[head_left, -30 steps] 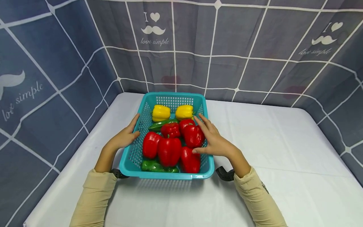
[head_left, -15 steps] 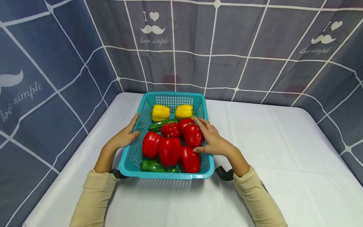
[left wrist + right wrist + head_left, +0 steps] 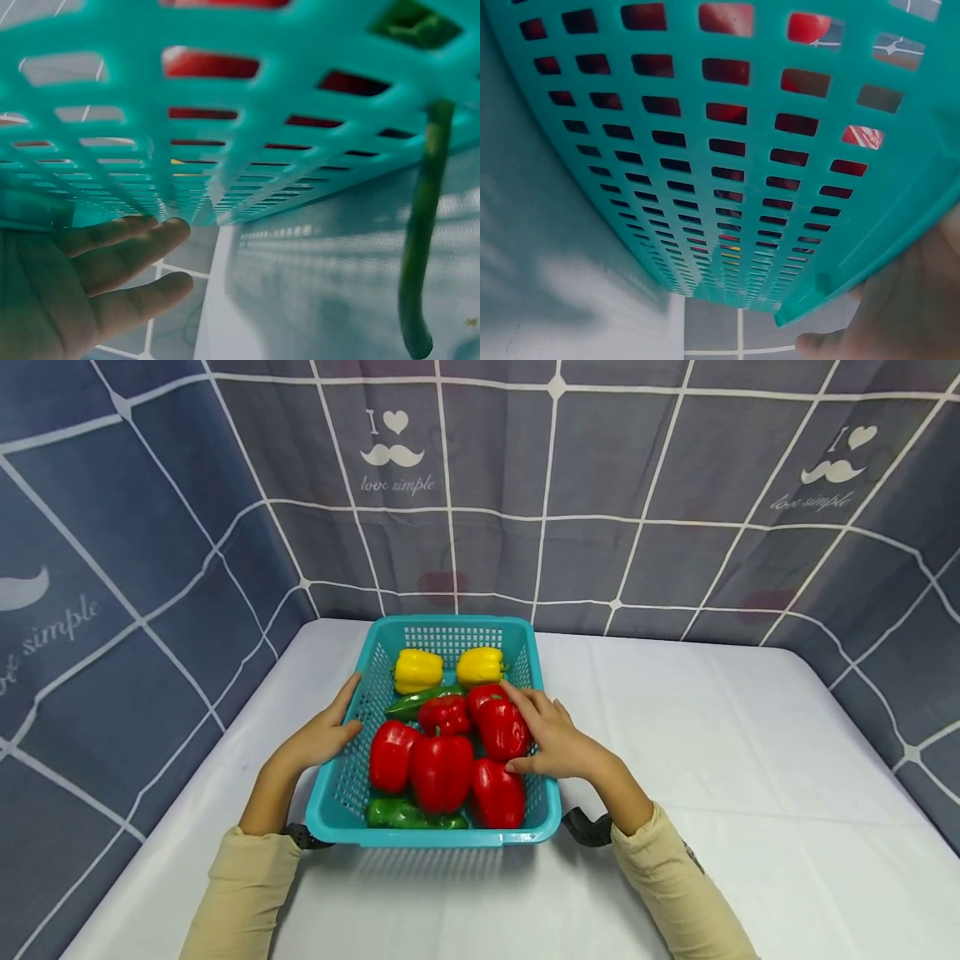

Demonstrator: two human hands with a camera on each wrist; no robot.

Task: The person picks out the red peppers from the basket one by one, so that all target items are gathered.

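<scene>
A turquoise plastic basket [image 3: 435,837] holds several bell peppers. My left hand [image 3: 322,735] lies along its left side, thumb at the rim; in the left wrist view the fingers [image 3: 139,251] stretch along the outside wall. My right hand [image 3: 558,745] reaches over the right rim, fingers spread about a red bell pepper [image 3: 504,728], thumb near another red bell pepper [image 3: 497,793]. Whether the fingertips press on it cannot be made out. A large red bell pepper [image 3: 441,774] sits in the middle, a green pepper [image 3: 408,814] in front, yellow bell peppers [image 3: 417,671] behind.
A white-covered table [image 3: 720,777] extends to the right and front of the basket. Grey-blue grid-patterned cloth [image 3: 495,460] walls the back and sides. In the left wrist view a green stem [image 3: 416,255] sticks out through the basket wall. A long green pepper [image 3: 423,700] lies mid-basket.
The head view has shifted slightly, so the scene sits a little lower and further left. My right fingers have come closer around the red bell pepper. My left hand stays at the basket's side.
</scene>
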